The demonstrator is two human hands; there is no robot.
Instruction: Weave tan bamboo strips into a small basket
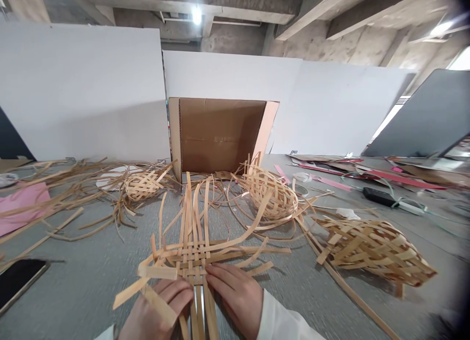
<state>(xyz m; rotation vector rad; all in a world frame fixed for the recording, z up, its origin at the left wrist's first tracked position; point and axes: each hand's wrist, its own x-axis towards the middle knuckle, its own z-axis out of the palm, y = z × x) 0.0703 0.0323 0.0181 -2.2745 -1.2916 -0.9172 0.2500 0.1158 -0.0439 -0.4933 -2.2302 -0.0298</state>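
Observation:
A flat woven piece of bamboo strips [193,254] lies before me, its long loose ends reaching out on all sides. My left hand [159,303] grips the near left edge of the weave with curled fingers, and several loose strips cross over its back. On the opposite edge, my right hand [237,296] has its fingers closed together on the strips. Both thumbs are hidden. Between the hands, the lengthwise strips run down toward me. A long curved strip [253,222] bends up and away from the weave to the right.
One large woven basket form [382,252] lies at right, another [273,193] farther back, and a smaller one [143,186] at back left. Loose strips [73,183] are scattered around. A phone [20,281] lies left. An open cardboard box [222,134] stands behind, against white panels [91,85].

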